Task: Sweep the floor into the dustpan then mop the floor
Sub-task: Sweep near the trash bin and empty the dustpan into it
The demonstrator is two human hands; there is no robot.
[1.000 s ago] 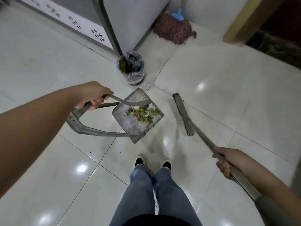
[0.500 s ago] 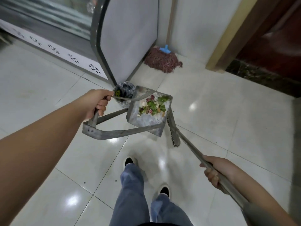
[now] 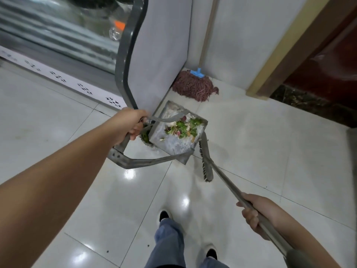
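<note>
My left hand (image 3: 129,123) grips the handle of a metal dustpan (image 3: 173,145) and holds it lifted off the floor. In the pan lies a heap of green, pink and white scraps (image 3: 183,128). The pan hangs right over a small waste bin (image 3: 145,136), which is mostly hidden under it. My right hand (image 3: 255,213) grips the long handle of a broom (image 3: 206,161); its brush head rests on the tiles just right of the pan. A reddish mop (image 3: 195,87) with a blue clamp leans in the corner behind.
A glass-fronted cabinet with a grey side panel (image 3: 160,55) stands at the left, right by the pan. A wooden door frame (image 3: 274,60) and dark threshold lie at the right. My two feet (image 3: 164,215) stand on glossy white tiles, with small specks by them.
I have stepped forward toward the corner. My left hand carried the loaded dustpan up and forward until it came over the waste bin. The broom trailed along in my right hand.
</note>
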